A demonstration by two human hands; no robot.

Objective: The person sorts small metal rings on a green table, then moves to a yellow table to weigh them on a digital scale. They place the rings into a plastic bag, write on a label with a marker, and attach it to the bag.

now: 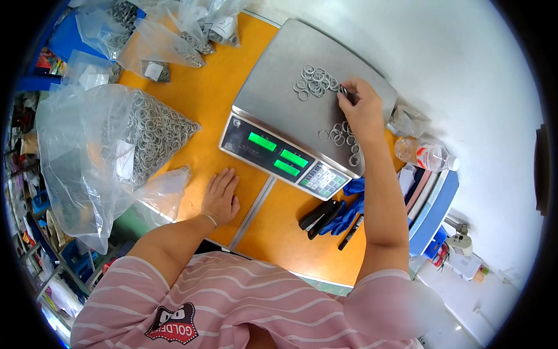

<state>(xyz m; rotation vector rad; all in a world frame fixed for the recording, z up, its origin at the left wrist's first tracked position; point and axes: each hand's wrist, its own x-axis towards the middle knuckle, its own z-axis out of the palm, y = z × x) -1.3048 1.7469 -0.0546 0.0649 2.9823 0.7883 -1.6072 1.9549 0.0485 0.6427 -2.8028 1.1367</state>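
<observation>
In the head view, the right hand (365, 109) pinches what looks like a metal ring (343, 91) between thumb and fingertips, over the steel weighing platform (273, 75). The denser ring pile (315, 82) lies immediately left of those fingertips; a looser ring group (338, 138) lies nearer the body, beside the wrist. The left hand (220, 195), fingers slightly spread, rests on the orange tabletop (273, 232), farther from both.

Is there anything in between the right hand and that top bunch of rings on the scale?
Nothing that I can see. The right hand has its fingertips right beside those rings, which lie openly on the scale.
</observation>
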